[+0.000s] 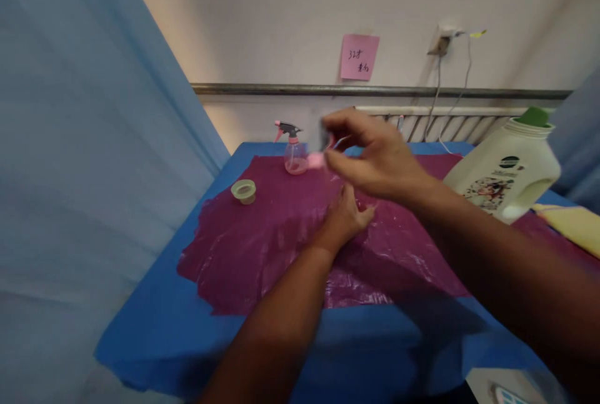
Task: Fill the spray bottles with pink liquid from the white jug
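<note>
Right hand [375,154] is raised above the table, thumb and fingers pinched on a small pink item [316,160] with a dark part above it; it is too blurred to identify. The item is in the air, just in front of the spray bottle [295,155] as seen from the head view. Left hand [344,219] is down on the magenta sheet [262,247] below the right hand, fingers bent; cannot tell whether it grips a fold. The wrinkled, glossy sheet is spread over the blue table [187,323]. The clear spray bottle at the sheet's far edge has a pink-grey trigger and a little pink liquid at the bottom. A green cup [244,191] sits on the sheet left of it, contents not visible. A white jug [509,169] on the right has its green cap on and is opaque. A yellow cloth [574,226] lies beside it. A blue curtain [84,141] hangs on the left, and a pink note [359,57] is on the wall.
</note>
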A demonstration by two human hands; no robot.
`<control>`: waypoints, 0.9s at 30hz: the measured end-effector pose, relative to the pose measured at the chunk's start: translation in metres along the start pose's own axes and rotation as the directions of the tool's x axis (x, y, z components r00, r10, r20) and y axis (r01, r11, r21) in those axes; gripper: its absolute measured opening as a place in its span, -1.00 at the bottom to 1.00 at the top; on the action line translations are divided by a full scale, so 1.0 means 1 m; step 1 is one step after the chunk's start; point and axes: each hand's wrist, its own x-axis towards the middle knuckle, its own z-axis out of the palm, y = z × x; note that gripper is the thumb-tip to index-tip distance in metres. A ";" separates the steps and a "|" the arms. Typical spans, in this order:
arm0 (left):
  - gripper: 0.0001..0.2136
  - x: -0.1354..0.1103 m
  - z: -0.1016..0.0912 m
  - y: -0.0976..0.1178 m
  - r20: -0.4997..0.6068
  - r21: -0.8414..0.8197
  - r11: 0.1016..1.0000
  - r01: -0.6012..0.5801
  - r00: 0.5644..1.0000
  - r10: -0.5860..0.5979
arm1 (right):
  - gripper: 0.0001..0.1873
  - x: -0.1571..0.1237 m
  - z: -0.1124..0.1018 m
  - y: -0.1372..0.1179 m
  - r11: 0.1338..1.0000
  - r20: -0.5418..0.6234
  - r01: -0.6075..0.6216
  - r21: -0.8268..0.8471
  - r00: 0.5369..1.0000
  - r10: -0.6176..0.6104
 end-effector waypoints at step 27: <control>-0.38 -0.002 -0.011 0.004 0.075 0.093 0.995 0.030 0.996 -0.037 | -0.55 -0.106 -0.022 0.094 0.617 -0.011 -0.634 0.466 0.693 0.721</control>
